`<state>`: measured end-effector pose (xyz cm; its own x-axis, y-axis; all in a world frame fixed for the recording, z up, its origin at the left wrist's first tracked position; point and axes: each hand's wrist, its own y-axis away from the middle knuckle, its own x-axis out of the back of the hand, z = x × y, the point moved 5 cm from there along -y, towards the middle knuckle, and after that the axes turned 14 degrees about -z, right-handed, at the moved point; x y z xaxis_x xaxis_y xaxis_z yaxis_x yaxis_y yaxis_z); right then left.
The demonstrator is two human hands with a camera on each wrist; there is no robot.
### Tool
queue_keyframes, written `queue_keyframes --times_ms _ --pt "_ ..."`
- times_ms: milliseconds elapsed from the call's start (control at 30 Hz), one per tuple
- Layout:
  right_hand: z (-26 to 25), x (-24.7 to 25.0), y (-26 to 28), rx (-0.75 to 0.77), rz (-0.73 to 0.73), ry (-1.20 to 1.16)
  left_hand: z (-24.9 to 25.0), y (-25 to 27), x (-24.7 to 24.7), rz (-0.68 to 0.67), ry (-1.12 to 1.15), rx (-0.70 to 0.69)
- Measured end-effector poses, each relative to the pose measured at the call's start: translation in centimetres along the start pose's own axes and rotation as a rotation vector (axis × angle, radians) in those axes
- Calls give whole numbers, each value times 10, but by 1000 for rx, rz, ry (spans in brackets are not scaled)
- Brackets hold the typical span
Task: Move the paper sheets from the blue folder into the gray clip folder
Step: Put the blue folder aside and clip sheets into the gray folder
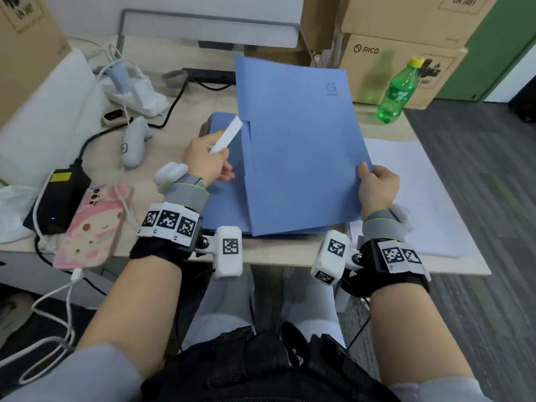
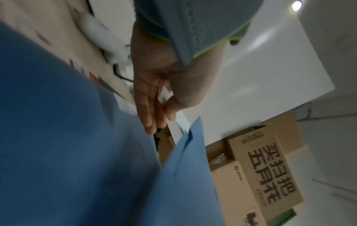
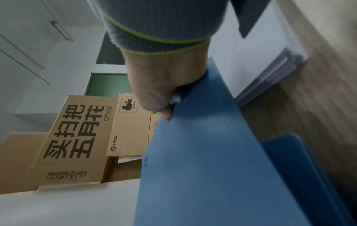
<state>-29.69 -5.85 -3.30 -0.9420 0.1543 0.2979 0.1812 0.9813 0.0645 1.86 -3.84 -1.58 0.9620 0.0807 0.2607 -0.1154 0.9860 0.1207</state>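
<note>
The blue folder (image 1: pixel 295 140) lies half open on the desk, its cover raised. My right hand (image 1: pixel 377 187) grips the cover's lower right edge, thumb on top; the right wrist view shows the same hold (image 3: pixel 160 94) on the blue cover (image 3: pixel 203 160). My left hand (image 1: pixel 207 161) pinches a narrow white strip (image 1: pixel 226 134) above the folder's left flap (image 1: pixel 229 204); the left wrist view shows it (image 2: pixel 173 126) between thumb and fingers (image 2: pixel 150 107). A stack of white paper sheets (image 1: pixel 412 192) lies to the right. A dark grey edge (image 1: pixel 205 126) peeks from under the folder's far left corner.
A green bottle (image 1: pixel 398 91) and cardboard boxes (image 1: pixel 400 62) stand at the back right. To the left lie a pink-cased phone (image 1: pixel 92 227), a black power brick (image 1: pixel 61 192), a white controller (image 1: pixel 133 143) and a power strip (image 1: pixel 136 94) with cables. The desk's front edge (image 1: pixel 275 258) is near my wrists.
</note>
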Motion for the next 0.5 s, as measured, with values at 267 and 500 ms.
queue_keyframes --times_ms 267,500 --pt "15 8 8 -63 -22 17 -32 -8 22 267 47 79" --pt "27 22 23 -172 -22 130 -24 -1 -28 -7 52 85"
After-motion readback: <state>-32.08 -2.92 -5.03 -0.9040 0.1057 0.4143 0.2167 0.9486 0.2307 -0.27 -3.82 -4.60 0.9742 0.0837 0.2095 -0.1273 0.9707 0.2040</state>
